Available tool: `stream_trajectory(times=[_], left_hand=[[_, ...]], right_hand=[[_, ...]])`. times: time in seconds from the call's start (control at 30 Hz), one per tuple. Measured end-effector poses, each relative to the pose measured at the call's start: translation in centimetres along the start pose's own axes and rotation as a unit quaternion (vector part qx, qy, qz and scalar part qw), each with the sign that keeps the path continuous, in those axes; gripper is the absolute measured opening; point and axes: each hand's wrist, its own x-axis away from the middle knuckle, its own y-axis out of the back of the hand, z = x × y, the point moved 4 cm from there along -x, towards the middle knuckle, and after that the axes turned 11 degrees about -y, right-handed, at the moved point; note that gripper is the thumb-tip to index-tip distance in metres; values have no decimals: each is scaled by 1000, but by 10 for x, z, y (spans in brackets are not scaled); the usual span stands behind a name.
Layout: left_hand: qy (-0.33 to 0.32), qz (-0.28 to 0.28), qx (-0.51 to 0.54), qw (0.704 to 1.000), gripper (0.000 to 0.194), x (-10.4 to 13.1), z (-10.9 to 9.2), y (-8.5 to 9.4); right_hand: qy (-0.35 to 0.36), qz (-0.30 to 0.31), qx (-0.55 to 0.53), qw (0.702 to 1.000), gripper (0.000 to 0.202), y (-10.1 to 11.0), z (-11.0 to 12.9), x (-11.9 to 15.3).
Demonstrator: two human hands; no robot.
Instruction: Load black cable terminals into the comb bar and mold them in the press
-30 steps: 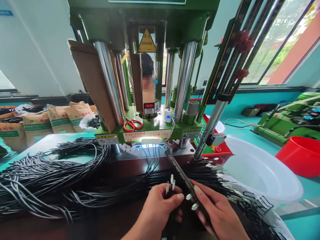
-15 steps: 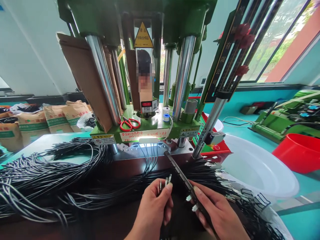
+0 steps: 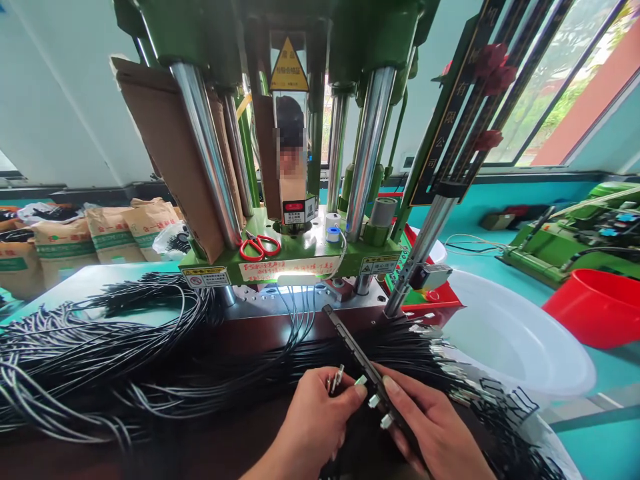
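My left hand (image 3: 325,413) is closed on several small metal-ended connectors (image 3: 336,380), and its thumb holds a pale connector (image 3: 361,381) against the side of a dark bar. My right hand (image 3: 425,413) grips the long, narrow dark bar (image 3: 350,343), which slants up and left toward the press. Two white connectors (image 3: 374,400) stick out from the bar's left side between my hands. Black cables (image 3: 225,380) run behind and left of my hands. Whatever lies under my fingers is hidden.
A green press (image 3: 345,257) stands ahead, with red-handled scissors (image 3: 260,248) on its plate. Cable bundles (image 3: 165,320) cover the left side. More cables with silvery ends (image 3: 440,353) lie to the right, beside a white tub (image 3: 530,333). A person's head shows behind the press.
My left hand has moved right to the bar, and a pale connector now shows at its thumb. The bar's far end has shifted slightly left.
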Motion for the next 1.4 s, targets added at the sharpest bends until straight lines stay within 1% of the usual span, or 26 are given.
stream_trajectory(times=[0.1,0.23,0.3,0.4,0.47,0.53,0.6,0.7,0.77,0.83,0.9,1.0,1.07,1.17,1.23,1.4], left_hand=[[3,1,-12,1000,23,1,-1,0],[18,5,-5,1000,22,1,1,-1],[9,3,-1,1000,23,-1,3,0],[-21,-4,7,1000,25,-4,5,0],[-20,-2,5,1000,26,-4,7,0],[-15,13,10,1000,26,-2,8,1],[-22,20,53,998,26,1,7,5],[-50,-8,137,989,32,7,6,15],[-60,-25,168,984,36,11,7,22],[-58,-34,191,979,38,12,9,25],[-53,-39,199,978,36,12,9,24],[-66,-36,140,987,26,10,5,19],[-71,-42,60,995,20,7,1,16],[-58,-49,-40,996,15,5,-2,14],[-53,-44,-62,996,14,4,-3,14],[-50,-26,-63,996,11,3,0,15]], right_hand=[[4,11,18,1000,69,-1,0,0],[21,-14,32,999,64,-3,3,3],[32,-28,30,999,61,-5,3,4],[65,-45,26,997,52,-9,4,5],[81,-54,32,995,49,-9,4,6],[73,-44,41,996,52,-8,4,6],[44,-29,40,998,57,-5,3,7],[11,-28,13,999,59,1,2,9],[3,-31,-2,1000,60,4,4,11],[-5,-32,-12,999,60,5,5,12],[-14,-30,-17,999,59,4,6,12],[-14,-18,-10,1000,59,2,8,12],[-4,-16,-4,1000,59,2,10,12],[-4,-15,16,1000,60,2,10,13],[-8,-10,36,999,63,2,10,13],[-10,7,55,998,63,2,9,12]])
